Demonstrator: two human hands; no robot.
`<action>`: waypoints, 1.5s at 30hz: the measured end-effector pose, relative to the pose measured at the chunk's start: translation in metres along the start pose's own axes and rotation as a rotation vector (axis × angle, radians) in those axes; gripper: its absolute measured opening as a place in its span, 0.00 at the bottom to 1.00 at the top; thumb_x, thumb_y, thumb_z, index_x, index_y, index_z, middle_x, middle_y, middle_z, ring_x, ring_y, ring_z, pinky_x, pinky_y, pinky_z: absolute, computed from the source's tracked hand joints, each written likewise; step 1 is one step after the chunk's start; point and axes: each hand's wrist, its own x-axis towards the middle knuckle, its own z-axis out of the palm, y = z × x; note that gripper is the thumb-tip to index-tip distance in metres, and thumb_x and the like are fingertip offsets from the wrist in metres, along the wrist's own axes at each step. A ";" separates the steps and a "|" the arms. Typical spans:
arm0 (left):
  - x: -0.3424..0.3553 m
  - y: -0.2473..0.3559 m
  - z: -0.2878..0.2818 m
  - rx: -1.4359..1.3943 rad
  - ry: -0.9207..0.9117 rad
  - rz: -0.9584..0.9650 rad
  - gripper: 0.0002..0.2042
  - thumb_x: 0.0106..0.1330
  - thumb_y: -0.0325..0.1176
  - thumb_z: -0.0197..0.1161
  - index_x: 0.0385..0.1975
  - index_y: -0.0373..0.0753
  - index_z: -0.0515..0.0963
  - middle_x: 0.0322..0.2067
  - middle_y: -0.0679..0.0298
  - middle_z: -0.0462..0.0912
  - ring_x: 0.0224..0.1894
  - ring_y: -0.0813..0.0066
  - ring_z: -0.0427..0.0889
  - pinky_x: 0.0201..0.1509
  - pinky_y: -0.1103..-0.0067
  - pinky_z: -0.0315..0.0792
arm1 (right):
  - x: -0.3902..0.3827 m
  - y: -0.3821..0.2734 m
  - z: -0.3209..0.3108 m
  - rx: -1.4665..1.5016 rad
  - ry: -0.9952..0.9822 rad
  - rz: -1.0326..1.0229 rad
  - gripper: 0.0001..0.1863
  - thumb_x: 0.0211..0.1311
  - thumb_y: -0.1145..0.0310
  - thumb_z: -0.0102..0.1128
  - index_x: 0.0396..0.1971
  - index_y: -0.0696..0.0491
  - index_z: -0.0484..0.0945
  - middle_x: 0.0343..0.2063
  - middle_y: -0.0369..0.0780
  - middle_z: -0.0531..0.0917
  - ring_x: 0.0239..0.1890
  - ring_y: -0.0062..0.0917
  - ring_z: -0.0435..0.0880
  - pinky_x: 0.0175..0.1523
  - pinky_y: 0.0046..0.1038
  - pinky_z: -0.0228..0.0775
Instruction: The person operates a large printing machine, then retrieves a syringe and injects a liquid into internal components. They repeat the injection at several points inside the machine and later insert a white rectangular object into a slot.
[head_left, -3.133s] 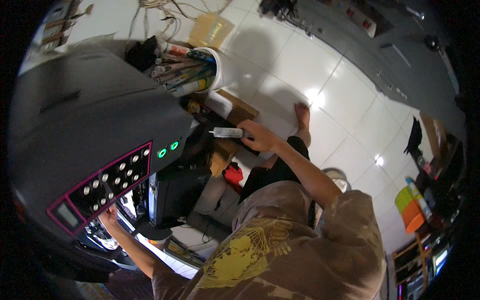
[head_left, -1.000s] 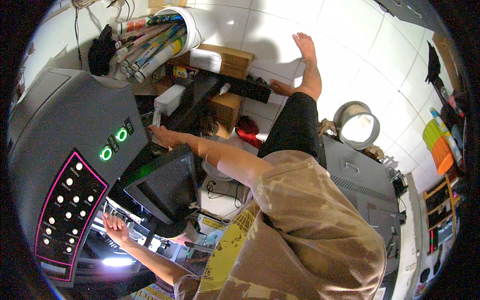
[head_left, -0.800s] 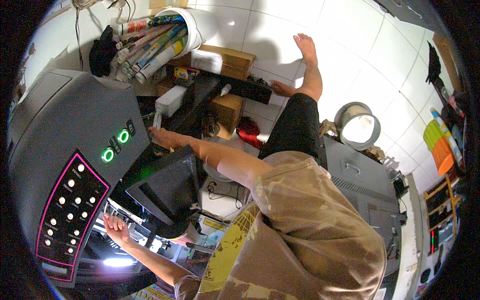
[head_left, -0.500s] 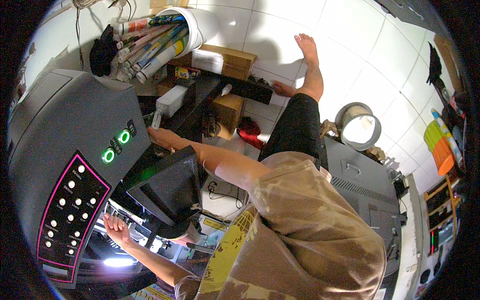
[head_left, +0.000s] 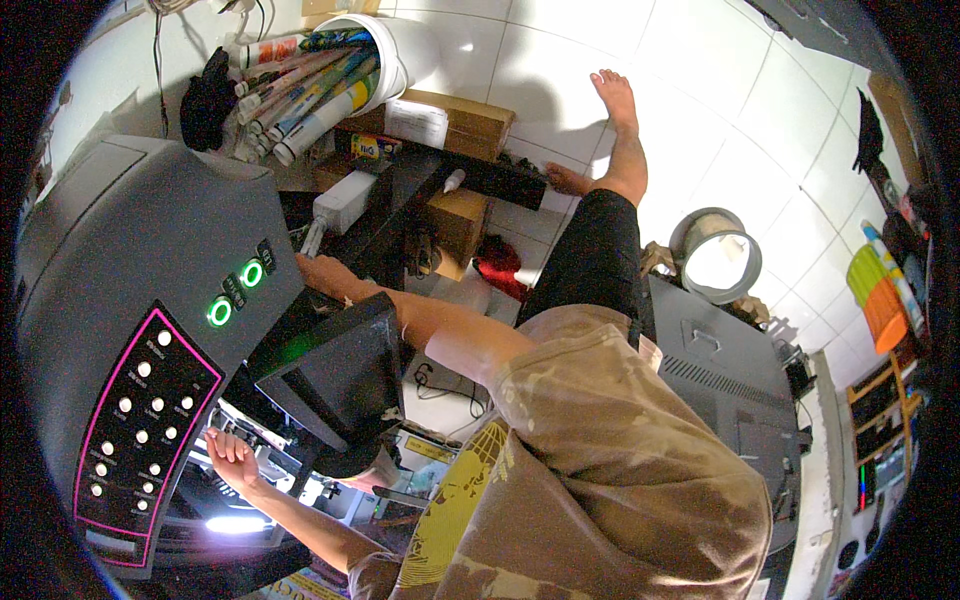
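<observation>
My left hand (head_left: 232, 459) is raised beside the button panel (head_left: 148, 432) of a large dark grey machine (head_left: 150, 230). Its fingers are loosely bent and apart, with nothing visible in them. Behind it lies the machine's lit interior, with a bright white light strip (head_left: 238, 524). My right forearm reaches past a tilted black monitor (head_left: 340, 375). At its end, my right hand (head_left: 322, 272) is by the machine's side edge, next to a white box-shaped part (head_left: 345, 202). Its fingers are mostly hidden, so any grip cannot be made out. Two ring buttons (head_left: 252, 273) glow green.
A white bucket (head_left: 405, 60) of rolled sheets lies tipped at the top left. Cardboard boxes (head_left: 478, 128) are beyond the machine. A grey round bin (head_left: 690, 235) stands on the tiled floor (head_left: 720, 110), beside a grey metal cabinet (head_left: 720, 350). Cables (head_left: 450, 385) trail behind the monitor.
My right upper arm and sleeve have shifted slightly toward the left of the picture. Both hands stay in nearly the same places.
</observation>
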 end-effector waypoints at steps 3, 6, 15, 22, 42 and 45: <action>0.001 0.000 -0.002 0.003 -0.002 0.012 0.16 0.82 0.38 0.45 0.46 0.32 0.74 0.18 0.74 0.58 0.17 0.86 0.51 0.19 0.82 0.48 | 0.000 -0.005 -0.003 -0.016 0.012 -0.006 0.19 0.65 0.67 0.54 0.55 0.53 0.72 0.35 0.54 0.85 0.37 0.51 0.87 0.39 0.50 0.81; 0.000 0.000 -0.003 0.007 0.001 0.018 0.15 0.82 0.38 0.45 0.46 0.32 0.74 0.18 0.74 0.58 0.16 0.86 0.52 0.18 0.82 0.48 | 0.003 -0.009 -0.007 0.030 -0.055 0.051 0.20 0.63 0.67 0.55 0.55 0.54 0.72 0.39 0.54 0.85 0.40 0.51 0.86 0.43 0.50 0.81; -0.002 0.001 -0.003 0.011 0.003 0.004 0.14 0.81 0.38 0.46 0.44 0.32 0.73 0.19 0.73 0.58 0.17 0.86 0.51 0.18 0.83 0.48 | 0.001 -0.022 -0.011 0.003 -0.043 0.069 0.19 0.65 0.65 0.57 0.53 0.53 0.72 0.40 0.53 0.85 0.41 0.52 0.86 0.44 0.49 0.80; -0.003 -0.001 -0.001 0.008 0.019 0.004 0.14 0.81 0.38 0.46 0.44 0.32 0.73 0.18 0.73 0.58 0.17 0.86 0.51 0.18 0.82 0.48 | 0.006 -0.021 -0.006 0.028 -0.034 0.102 0.19 0.65 0.63 0.58 0.54 0.51 0.72 0.39 0.53 0.85 0.41 0.51 0.87 0.43 0.49 0.80; -0.007 -0.004 -0.005 -0.019 0.027 0.004 0.16 0.81 0.39 0.46 0.46 0.31 0.74 0.18 0.73 0.58 0.16 0.86 0.51 0.18 0.82 0.47 | 0.026 0.006 0.024 -0.135 -0.035 0.034 0.15 0.71 0.65 0.47 0.52 0.53 0.74 0.33 0.52 0.85 0.37 0.49 0.87 0.39 0.48 0.82; -0.008 -0.005 -0.004 -0.040 0.083 0.023 0.15 0.81 0.38 0.46 0.45 0.31 0.74 0.18 0.73 0.57 0.16 0.86 0.51 0.18 0.82 0.47 | 0.029 0.005 0.031 -0.093 -0.013 0.075 0.16 0.70 0.63 0.48 0.52 0.52 0.75 0.34 0.51 0.85 0.38 0.48 0.88 0.39 0.48 0.82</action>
